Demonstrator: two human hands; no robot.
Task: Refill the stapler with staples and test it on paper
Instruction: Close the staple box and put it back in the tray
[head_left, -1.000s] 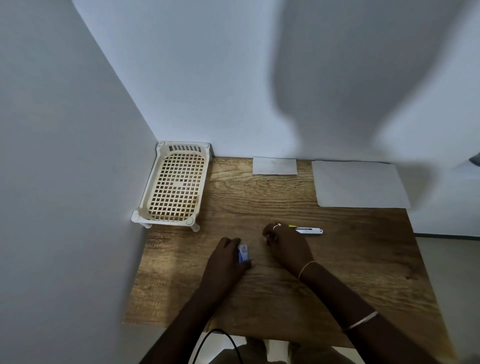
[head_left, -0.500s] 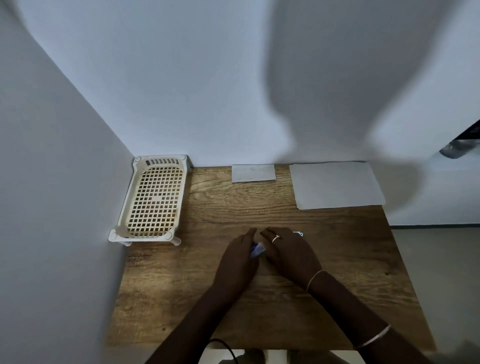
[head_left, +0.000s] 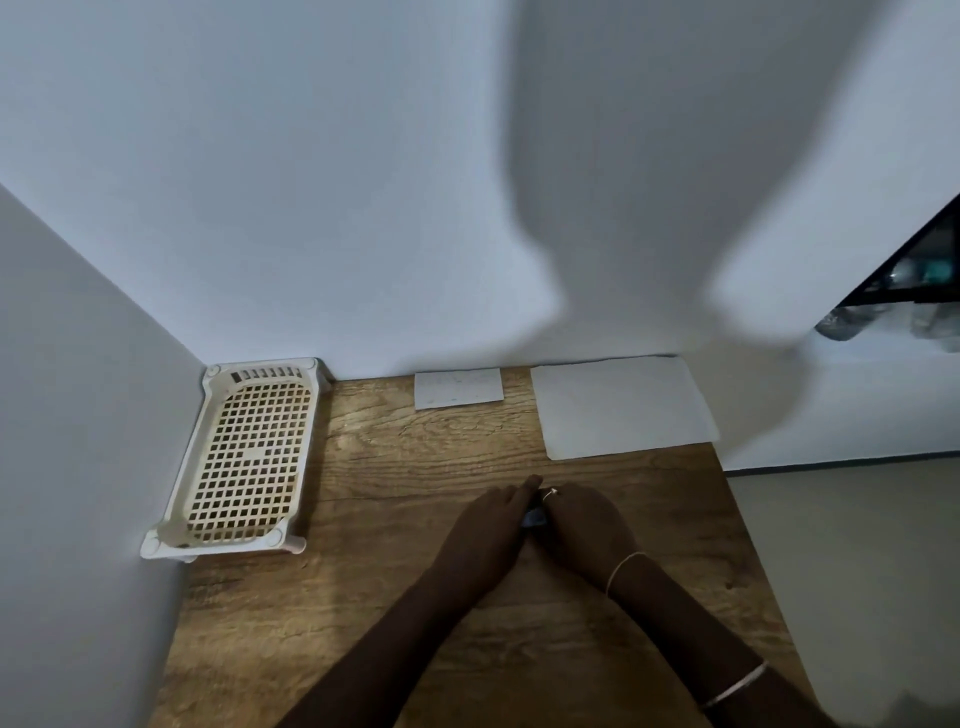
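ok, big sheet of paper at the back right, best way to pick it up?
The large sheet lies flat on the table, its right corner near the table's right edge. Probably pinch that corner from the right, sliding it over the edge first.

Left hand (head_left: 485, 535): lower centre of frame, back up, fingers together and pointing toward upper right, fingertips meeting the right hand. Forearm runs down to the bottom edge, left of centre.

Right hand (head_left: 587, 525): just right of the left hand, back up, fingers curled down and inward; grip hidden. Ring on one finger, thin bangle at the wrist, second band further up the forearm, which exits lower right.
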